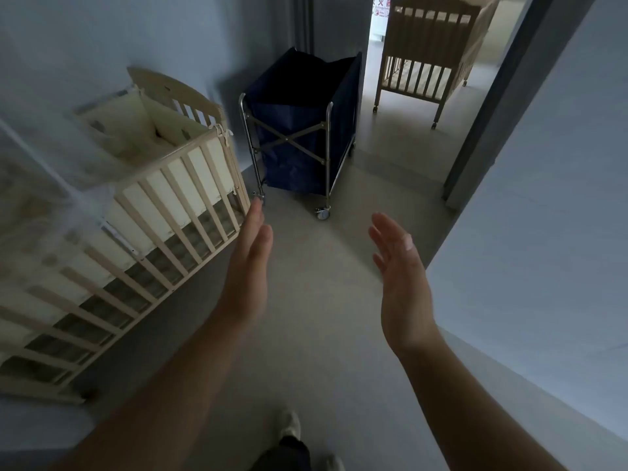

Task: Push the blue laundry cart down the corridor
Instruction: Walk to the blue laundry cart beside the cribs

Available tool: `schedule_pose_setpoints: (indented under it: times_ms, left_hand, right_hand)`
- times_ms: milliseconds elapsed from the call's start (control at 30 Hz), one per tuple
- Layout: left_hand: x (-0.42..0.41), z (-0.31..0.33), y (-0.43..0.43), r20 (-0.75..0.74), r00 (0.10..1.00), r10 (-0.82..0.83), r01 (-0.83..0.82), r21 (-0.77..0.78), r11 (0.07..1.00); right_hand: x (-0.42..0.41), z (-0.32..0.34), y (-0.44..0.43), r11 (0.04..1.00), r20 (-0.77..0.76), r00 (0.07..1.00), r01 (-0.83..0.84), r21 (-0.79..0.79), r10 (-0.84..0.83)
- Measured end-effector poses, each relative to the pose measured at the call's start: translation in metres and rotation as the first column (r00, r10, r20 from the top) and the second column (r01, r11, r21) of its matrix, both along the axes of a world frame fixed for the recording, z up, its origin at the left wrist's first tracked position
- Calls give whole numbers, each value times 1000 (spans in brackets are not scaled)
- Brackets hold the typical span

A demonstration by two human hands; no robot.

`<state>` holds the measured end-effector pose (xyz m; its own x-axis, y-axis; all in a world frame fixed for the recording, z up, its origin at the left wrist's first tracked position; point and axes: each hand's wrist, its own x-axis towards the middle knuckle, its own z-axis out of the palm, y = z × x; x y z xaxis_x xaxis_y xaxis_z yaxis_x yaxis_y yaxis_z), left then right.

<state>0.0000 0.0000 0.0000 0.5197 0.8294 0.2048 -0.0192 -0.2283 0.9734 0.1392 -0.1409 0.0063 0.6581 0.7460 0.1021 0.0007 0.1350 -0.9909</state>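
The blue laundry cart (299, 127) stands ahead in the corridor, a dark blue fabric bag hung in a chrome frame with crossed braces and small caster wheels. Both my arms reach forward toward it. My left hand (249, 266) is flat with fingers straight, its fingertips just short of the cart's lower left leg in the picture. My right hand (401, 277) is held up, palm facing left, fingers apart. Neither hand touches the cart and both hold nothing.
A wooden baby crib (142, 212) with cream padding lines the left wall right beside the cart. A second wooden crib (431, 52) stands beyond a doorway behind the cart. A grey wall (543, 198) bounds the right side. Pale floor (323, 317) lies between me and the cart.
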Motion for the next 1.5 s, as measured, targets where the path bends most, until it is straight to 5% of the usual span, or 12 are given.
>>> schedule_pose_setpoints:
  times_ms: [1500]
  left_hand:
    - [145, -18, 333, -50, 998, -33, 27, -112, 993]
  right_hand:
    - [146, -12, 352, 1000, -23, 1000, 5, -6, -5]
